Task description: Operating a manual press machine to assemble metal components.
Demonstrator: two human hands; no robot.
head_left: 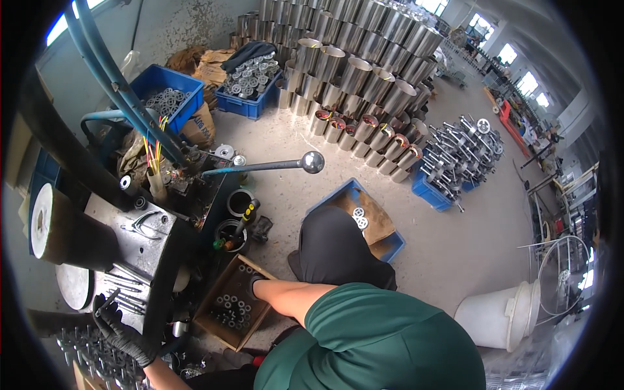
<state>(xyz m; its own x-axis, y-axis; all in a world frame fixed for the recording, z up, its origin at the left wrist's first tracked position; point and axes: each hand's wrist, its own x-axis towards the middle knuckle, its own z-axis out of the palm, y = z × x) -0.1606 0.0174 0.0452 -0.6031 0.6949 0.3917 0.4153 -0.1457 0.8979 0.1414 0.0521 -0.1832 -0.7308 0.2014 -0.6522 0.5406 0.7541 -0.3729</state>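
Observation:
My left hand (123, 335), in a dark glove, is closed around a thin metal shaft (112, 298) that pokes up past the fingers. It is at the edge of the machine table (151, 244), beside several similar shafts (127, 286) lying in a row. Just below that hand stands a cluster of upright metal shafts (84, 351). My right arm reaches down into a wooden box (211, 312) that holds several small ring-shaped bearings (233, 311). The gloved right hand (255, 286) is at the box's right wall, and its fingers are hidden.
A press lever with a ball knob (312, 162) juts out over the floor. Beneath it are tins holding a yellow-black hammer (249, 211) and other tools. A blue crate with cardboard (377, 227) lies beyond my knee. Stacked metal cylinders (357, 75) and a white bucket (494, 315) stand farther out.

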